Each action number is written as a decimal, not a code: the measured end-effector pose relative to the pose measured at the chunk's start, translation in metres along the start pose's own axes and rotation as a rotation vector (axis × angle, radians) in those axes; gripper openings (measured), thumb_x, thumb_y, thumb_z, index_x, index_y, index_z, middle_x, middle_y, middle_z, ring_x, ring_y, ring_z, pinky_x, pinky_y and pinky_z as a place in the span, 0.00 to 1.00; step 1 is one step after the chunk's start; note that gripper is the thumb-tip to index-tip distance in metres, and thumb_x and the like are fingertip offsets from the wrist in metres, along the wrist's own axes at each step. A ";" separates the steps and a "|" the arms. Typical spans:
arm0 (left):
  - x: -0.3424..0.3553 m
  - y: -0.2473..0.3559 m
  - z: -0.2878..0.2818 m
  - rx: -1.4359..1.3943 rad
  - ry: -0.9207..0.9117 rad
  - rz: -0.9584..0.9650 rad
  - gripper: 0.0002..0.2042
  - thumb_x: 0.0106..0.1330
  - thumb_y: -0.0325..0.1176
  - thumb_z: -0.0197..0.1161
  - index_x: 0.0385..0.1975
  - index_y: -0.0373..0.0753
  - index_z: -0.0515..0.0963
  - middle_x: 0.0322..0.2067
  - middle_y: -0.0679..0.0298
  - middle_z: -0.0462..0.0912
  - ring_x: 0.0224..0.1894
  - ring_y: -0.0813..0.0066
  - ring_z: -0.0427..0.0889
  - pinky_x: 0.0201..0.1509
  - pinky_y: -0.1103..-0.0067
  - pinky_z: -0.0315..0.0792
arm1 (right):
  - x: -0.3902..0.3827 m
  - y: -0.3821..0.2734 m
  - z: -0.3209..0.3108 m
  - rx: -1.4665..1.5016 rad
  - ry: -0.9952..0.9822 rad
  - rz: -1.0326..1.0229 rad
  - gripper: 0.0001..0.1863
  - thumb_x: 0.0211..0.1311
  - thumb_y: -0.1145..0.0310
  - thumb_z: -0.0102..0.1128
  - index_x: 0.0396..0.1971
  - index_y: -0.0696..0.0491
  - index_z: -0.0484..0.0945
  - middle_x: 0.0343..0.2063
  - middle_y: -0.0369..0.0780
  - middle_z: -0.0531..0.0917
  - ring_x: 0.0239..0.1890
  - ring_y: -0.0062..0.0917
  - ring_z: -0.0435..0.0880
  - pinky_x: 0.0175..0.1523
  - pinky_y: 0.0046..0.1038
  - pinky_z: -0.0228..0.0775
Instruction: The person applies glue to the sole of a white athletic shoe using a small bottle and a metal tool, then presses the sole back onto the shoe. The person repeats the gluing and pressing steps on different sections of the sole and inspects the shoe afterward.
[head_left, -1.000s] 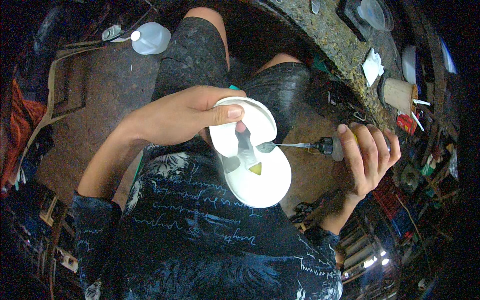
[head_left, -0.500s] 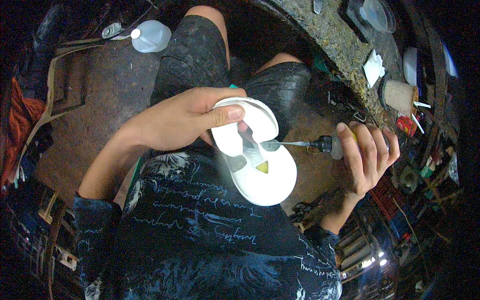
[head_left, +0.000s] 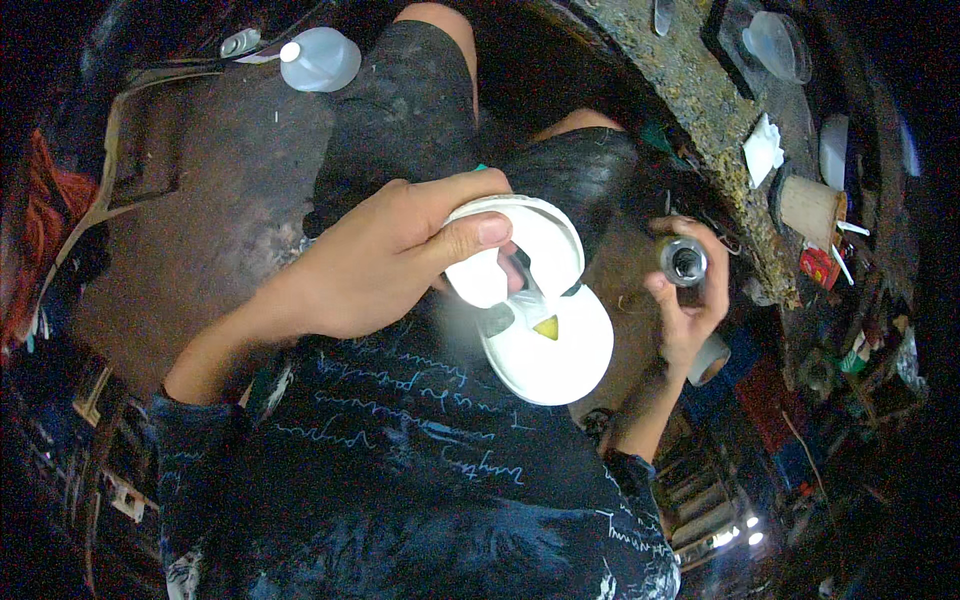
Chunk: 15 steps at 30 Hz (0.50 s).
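Observation:
My left hand (head_left: 400, 245) is closed on a smooth white piece (head_left: 560, 365) with two rounded lobes. The thumb presses on its upper lobe, while most of the fingers are hidden behind it. Between the lobes are a cut-out with grey patches and a small yellow triangle (head_left: 546, 328). To the right of the piece and apart from it, my right hand (head_left: 695, 315) is wrapped round a small bottle (head_left: 686, 262). A dark round end of the bottle faces up towards me; the thin tip cannot be made out.
A stone-like ledge (head_left: 690, 80) runs along the upper right, carrying a crumpled white paper (head_left: 763, 150) and a clear plastic container (head_left: 776, 48). Beside it stands a pale cup-like holder (head_left: 808, 210). A translucent jug (head_left: 322, 60) stands on the floor at upper left.
My right hand has drawn the small bottle away from the white piece and turned it, so its end now faces up. The white piece has shifted slightly right in the picture.

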<state>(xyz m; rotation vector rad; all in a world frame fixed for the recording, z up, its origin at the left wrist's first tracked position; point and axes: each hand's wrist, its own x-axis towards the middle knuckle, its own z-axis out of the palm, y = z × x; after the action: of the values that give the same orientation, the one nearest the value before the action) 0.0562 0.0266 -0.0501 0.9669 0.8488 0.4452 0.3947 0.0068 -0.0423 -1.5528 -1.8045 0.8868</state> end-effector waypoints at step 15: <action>0.005 0.003 0.004 -0.155 0.018 -0.066 0.15 0.86 0.39 0.51 0.51 0.31 0.77 0.39 0.58 0.88 0.43 0.73 0.90 0.45 0.73 0.88 | -0.038 0.003 0.044 0.705 -0.213 0.329 0.41 0.57 0.43 0.80 0.58 0.60 0.75 0.50 0.50 0.86 0.54 0.39 0.87 0.61 0.41 0.78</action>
<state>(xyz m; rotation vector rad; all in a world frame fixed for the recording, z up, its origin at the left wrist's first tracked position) 0.0627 0.0292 -0.0478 0.7914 0.8468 0.4565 0.3670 -0.0349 -0.0719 -1.3201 -1.1583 1.6778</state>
